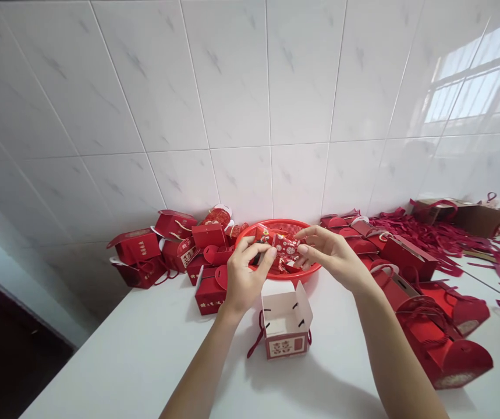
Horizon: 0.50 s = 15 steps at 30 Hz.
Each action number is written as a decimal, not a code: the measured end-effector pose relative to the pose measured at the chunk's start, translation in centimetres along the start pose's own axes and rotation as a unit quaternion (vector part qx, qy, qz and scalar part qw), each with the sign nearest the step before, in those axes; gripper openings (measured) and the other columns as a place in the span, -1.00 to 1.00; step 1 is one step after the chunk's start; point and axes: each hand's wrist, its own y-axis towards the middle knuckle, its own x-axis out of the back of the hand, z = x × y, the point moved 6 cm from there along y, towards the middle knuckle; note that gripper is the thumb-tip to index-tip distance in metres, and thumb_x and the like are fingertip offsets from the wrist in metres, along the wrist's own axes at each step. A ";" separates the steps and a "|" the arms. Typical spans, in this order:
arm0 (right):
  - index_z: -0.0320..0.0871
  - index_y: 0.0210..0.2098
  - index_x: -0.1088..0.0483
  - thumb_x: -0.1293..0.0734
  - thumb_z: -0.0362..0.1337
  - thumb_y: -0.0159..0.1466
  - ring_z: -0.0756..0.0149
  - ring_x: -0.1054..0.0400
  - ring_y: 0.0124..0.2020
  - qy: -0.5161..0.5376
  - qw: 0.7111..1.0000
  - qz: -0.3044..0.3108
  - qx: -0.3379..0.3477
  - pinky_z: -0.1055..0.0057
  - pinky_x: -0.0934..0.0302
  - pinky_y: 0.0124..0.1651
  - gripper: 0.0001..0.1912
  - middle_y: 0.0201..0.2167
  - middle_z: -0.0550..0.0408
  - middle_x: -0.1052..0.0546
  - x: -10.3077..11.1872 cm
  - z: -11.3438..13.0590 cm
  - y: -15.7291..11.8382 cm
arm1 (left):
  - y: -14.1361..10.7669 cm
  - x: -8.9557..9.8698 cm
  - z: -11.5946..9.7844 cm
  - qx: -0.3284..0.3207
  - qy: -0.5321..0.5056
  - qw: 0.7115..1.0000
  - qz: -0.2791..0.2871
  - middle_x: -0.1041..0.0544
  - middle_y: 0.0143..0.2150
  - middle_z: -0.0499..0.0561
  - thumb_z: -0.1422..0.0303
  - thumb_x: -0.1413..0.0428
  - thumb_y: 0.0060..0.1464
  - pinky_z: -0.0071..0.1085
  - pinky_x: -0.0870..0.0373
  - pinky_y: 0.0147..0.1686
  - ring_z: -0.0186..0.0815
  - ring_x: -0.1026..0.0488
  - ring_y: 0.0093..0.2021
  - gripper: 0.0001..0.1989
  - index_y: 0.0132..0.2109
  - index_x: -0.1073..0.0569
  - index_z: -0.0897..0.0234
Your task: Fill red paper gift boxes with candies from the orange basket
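Above the red plastic basket (308, 275), a small shiny red packet (286, 244) with a printed pattern is stretched between my hands. My left hand (245, 274) pinches its left end with thumb and fingers. At its right end, my right hand (336, 257) grips it between thumb and fingertips. More red wrapped pieces lie in the basket, partly hidden behind the hands. Just in front stands a small red gift box (288, 347) with its lid up, white inside, and dark red cords at both sides.
Red gift boxes (138, 247) are heaped at the left, near the table edge. Several more red boxes (439, 343) with cord handles fill the right. Dark red ribbons (426, 235) lie piled beside a brown carton (472, 216). The tiled wall (241, 87) borders the white table (145, 361).
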 end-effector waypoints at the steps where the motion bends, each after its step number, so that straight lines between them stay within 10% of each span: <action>1: -0.15 -0.20 -0.45 -0.46 -0.04 0.20 0.32 -0.47 -0.40 0.001 1.000 -0.008 0.005 0.36 -0.41 -0.33 -0.66 -0.35 0.07 -0.55 0.2 0.1 0.0 | 0.0 0.1 0.0 0.000 0.000 1.000 -0.004 -0.48 -0.27 0.01 0.26 -0.14 0.20 -0.27 -0.42 -0.05 -0.19 -0.45 -0.10 -0.81 -0.34 -0.55 0.21; 15: -0.15 -0.45 -0.40 -0.50 -0.01 0.13 0.42 -0.22 -0.48 0.076 0.983 -0.159 0.057 0.46 -0.16 -0.41 -0.65 -0.50 0.15 -0.41 1.3 -0.4 0.2 | -0.4 -0.5 0.3 0.023 -0.063 0.998 0.013 -0.46 -0.29 -0.01 0.25 -0.15 0.18 -0.30 -0.40 -0.06 -0.22 -0.43 -0.13 -0.79 -0.38 -0.51 0.22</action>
